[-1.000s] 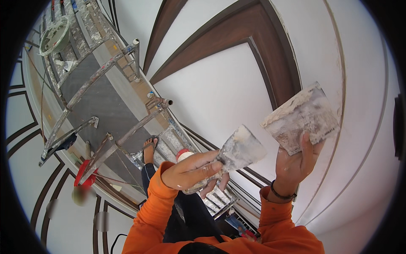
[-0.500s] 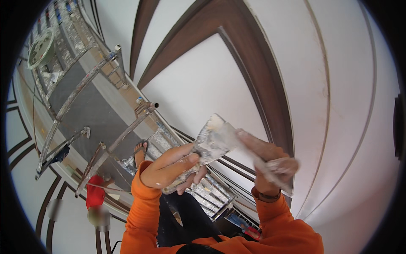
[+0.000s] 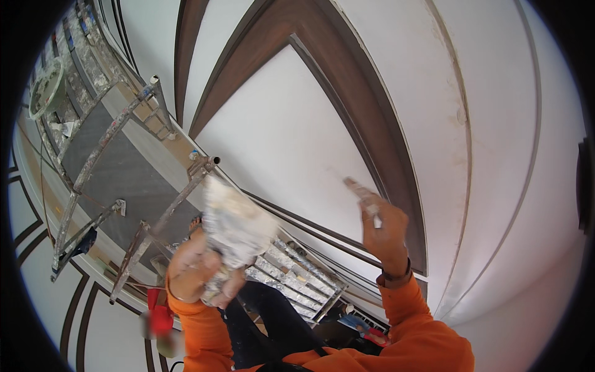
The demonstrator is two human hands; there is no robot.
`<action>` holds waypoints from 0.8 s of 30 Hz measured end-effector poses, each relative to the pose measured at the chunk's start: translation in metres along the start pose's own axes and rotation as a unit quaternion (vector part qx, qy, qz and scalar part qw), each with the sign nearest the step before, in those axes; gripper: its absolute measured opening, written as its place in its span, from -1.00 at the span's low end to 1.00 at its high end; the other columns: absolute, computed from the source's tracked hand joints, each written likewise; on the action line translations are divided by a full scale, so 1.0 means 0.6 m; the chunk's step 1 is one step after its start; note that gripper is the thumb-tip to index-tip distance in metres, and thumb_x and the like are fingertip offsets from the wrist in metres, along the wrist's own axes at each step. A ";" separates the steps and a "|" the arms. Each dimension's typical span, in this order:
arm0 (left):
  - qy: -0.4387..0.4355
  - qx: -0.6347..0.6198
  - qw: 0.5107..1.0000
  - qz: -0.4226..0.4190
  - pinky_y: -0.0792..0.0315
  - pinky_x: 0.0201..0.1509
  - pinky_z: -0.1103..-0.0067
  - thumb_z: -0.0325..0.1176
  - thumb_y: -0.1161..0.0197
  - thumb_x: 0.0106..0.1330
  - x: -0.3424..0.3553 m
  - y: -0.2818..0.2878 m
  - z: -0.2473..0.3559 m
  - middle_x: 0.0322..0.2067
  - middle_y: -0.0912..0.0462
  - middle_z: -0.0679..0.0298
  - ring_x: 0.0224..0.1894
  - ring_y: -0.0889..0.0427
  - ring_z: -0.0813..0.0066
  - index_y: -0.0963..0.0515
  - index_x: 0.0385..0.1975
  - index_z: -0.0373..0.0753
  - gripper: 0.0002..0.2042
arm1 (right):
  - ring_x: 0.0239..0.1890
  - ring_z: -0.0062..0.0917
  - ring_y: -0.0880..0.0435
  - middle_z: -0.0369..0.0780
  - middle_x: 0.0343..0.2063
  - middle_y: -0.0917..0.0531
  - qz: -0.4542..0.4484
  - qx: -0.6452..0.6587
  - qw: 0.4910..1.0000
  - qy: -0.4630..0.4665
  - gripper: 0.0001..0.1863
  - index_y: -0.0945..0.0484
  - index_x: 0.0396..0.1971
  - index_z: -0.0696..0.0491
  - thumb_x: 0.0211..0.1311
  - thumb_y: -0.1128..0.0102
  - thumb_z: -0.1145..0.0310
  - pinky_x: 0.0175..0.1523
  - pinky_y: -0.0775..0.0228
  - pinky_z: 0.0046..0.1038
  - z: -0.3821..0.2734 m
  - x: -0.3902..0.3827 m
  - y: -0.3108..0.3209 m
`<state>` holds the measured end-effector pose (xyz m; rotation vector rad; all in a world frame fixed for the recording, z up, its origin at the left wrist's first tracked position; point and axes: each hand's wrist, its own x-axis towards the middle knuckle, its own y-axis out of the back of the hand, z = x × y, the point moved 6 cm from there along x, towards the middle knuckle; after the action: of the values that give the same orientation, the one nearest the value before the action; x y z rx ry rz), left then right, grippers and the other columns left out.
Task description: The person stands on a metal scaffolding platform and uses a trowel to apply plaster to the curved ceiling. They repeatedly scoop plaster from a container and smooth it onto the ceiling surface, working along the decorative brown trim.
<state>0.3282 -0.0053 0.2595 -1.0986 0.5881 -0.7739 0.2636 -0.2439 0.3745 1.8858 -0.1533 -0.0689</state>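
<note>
Head view showed the left hand (image 3: 195, 273) clenched around a plaster-caked board (image 3: 234, 224), held over the metal scaffold (image 3: 124, 180) below. The right hand (image 3: 385, 230) gripped a putty knife (image 3: 362, 193) (its blade seen nearly edge-on), touching the white wall panel (image 3: 291, 130) near the panel's lower right brown border (image 3: 396, 161).

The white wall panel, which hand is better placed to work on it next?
Probably the right hand: it is raised at the white wall panel, with a small putty knife in its fingers. The left hand sits lower, away from the panel, holding a putty-caked board.
</note>
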 end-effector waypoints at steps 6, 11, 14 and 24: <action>0.051 -0.007 0.983 0.178 -0.25 -0.90 0.65 -0.13 -0.04 0.41 -0.009 0.072 -0.071 -0.77 -0.39 0.18 -0.92 -0.31 0.50 -0.33 -0.19 -0.44 -0.62 | -0.28 -0.38 -0.68 -0.05 -0.27 -0.69 0.375 -0.071 0.919 -0.098 -0.74 -0.56 -0.15 0.32 0.16 -0.27 0.56 -0.13 -0.49 -0.50 -0.002 -0.043 0.121; 0.164 -0.053 0.970 0.172 -0.33 -0.80 0.61 -0.23 0.12 0.50 -0.090 0.179 -0.277 -0.54 -0.48 0.14 -0.84 -0.34 0.52 -0.33 -0.13 -0.36 -0.72 | -0.11 -0.25 -0.64 0.04 -0.07 -0.59 0.331 -0.244 0.909 0.073 -0.74 -0.53 -0.10 0.29 0.19 -0.13 0.73 -0.10 -0.52 -0.44 -0.050 -0.028 0.158; 0.211 -0.058 0.950 0.220 -0.36 -0.78 0.57 -0.24 0.12 0.49 -0.153 0.231 -0.384 -0.54 -0.48 0.15 -0.84 -0.34 0.50 -0.34 -0.25 -0.32 -0.75 | -0.04 -0.18 -0.64 0.04 -0.07 -0.61 0.294 -0.303 0.905 0.063 -0.69 -0.52 -0.05 0.28 0.20 -0.09 0.75 -0.03 -0.54 -0.35 -0.074 0.019 0.148; 0.280 -0.114 0.900 0.313 -0.32 -0.80 0.53 -0.16 0.04 0.45 -0.278 0.307 -0.551 -0.65 -0.45 0.23 -0.82 -0.37 0.47 -0.40 -0.36 -0.27 -0.71 | -0.11 -0.37 -0.67 -0.06 -0.15 -0.68 0.352 -0.342 0.871 0.031 -0.77 -0.56 -0.07 0.31 0.32 -0.09 0.59 -0.01 -0.49 -0.45 -0.076 0.063 0.143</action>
<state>0.0254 -0.0110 -0.0218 -0.8031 1.4707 -0.4442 0.3006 -0.2326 0.4715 1.0342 -0.6732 0.3924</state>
